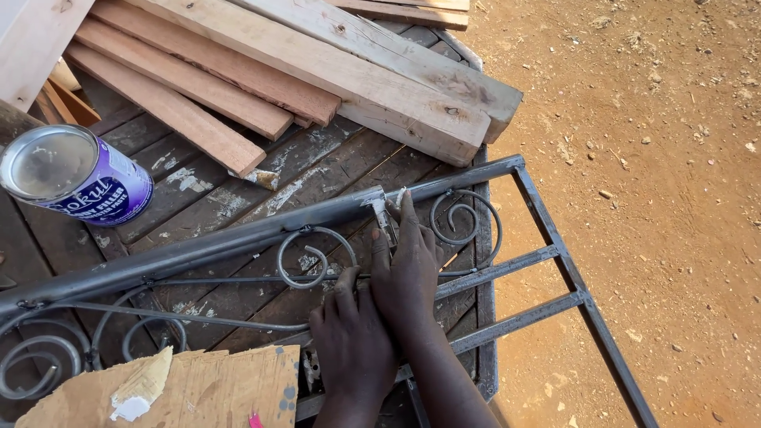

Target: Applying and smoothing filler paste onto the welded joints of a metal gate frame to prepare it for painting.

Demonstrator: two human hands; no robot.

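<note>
The right hand [408, 273] presses a small putty knife [384, 215] against the top rail of a grey metal grille [238, 242], which lies flat across a worn wooden counter [238, 194] with its far end hanging out over the red dirt ground [658, 158]. Its grip is closed around the knife, forefinger stretched along the blade toward a pale smear of filler on the rail. The left hand [353, 337] rests just beside it, fingers curled down on the scrollwork; I cannot tell whether its grip is closed on anything or only bracing. To do this well, the blade likely needs to stay low and drawn along the rail in one pass, with the left hand keeping the grille from rocking. An open tin of filler [75, 176] lies on its side at the counter's left, well apart from the hands. Planks [317, 71] are stacked behind, and a scrap of cardboard [198, 388] with a dab of filler sits near the left hand.
</note>
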